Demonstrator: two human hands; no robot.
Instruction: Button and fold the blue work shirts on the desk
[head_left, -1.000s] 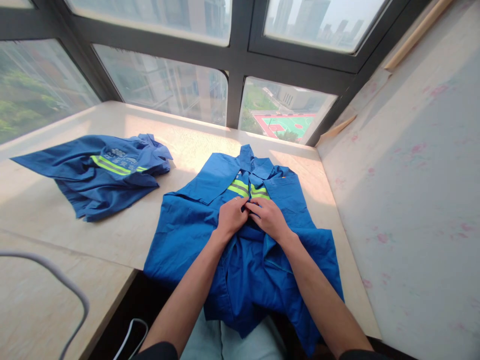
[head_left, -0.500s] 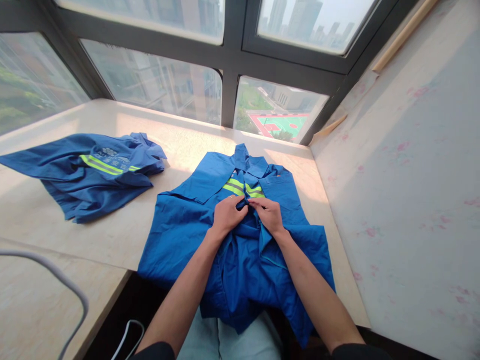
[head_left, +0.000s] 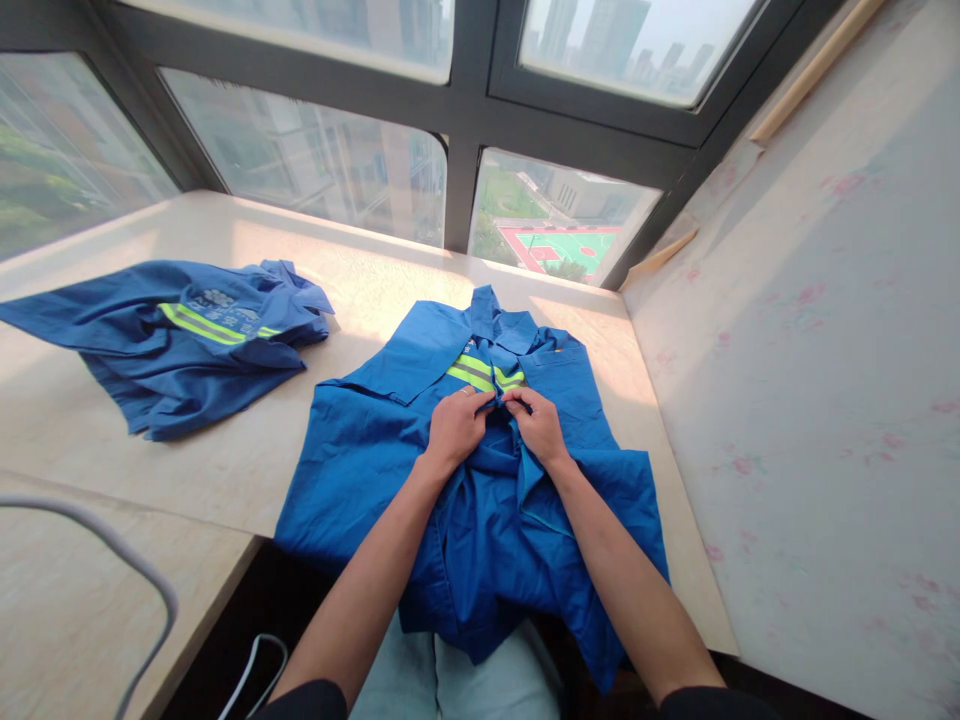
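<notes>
A blue work shirt with yellow-green reflective stripes lies face up on the pale table, its hem hanging over the near edge. My left hand and my right hand meet at the shirt's front opening just below the stripes. Both pinch the fabric edges, fingertips almost touching. What lies between the fingertips is too small to make out.
A second blue shirt with the same stripes lies crumpled at the table's left. Windows run along the far side, and a papered wall closes the right. A grey cable loops at the lower left.
Both hands have crept a little up the shirt's front toward the collar, still pinching the opening. The view has shifted slightly.
</notes>
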